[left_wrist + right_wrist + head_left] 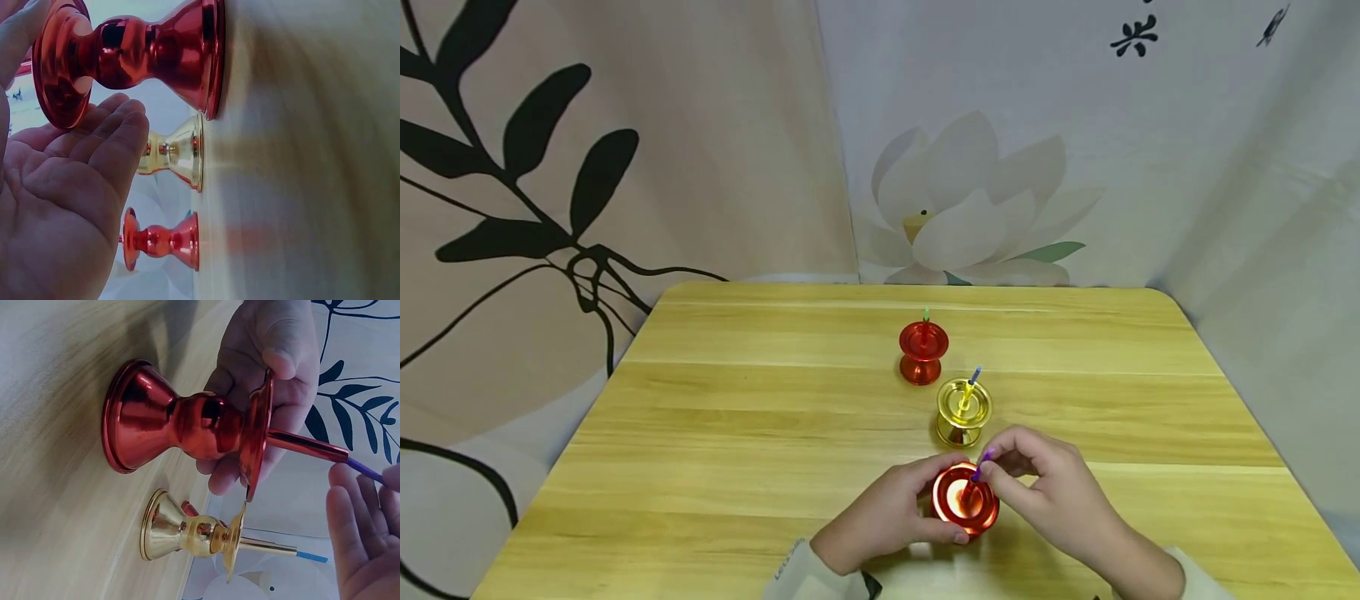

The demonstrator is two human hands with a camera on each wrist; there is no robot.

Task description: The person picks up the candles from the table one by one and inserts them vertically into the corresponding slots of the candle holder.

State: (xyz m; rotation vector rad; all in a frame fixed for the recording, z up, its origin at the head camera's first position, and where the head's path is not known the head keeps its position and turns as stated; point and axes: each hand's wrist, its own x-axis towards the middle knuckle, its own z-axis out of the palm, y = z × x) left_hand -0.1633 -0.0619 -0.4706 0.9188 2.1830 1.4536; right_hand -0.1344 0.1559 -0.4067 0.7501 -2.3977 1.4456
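A shiny red candle holder stands nearest the person, upright on its flared base. Around its dish the left hand holds the rim, thumb on the near side and fingers on the far side. Between thumb and index finger, the right hand pinches a thin purple candle. The candle's lower end is at the mouth of the holder's narrow red tube. Just beyond the hands is a gold candle holder with a blue candle in its tube.
Farther back stands a second red candle holder with a green candle. All stand on a wooden table. A curtain with printed leaves and a flower hangs behind the table's back edge.
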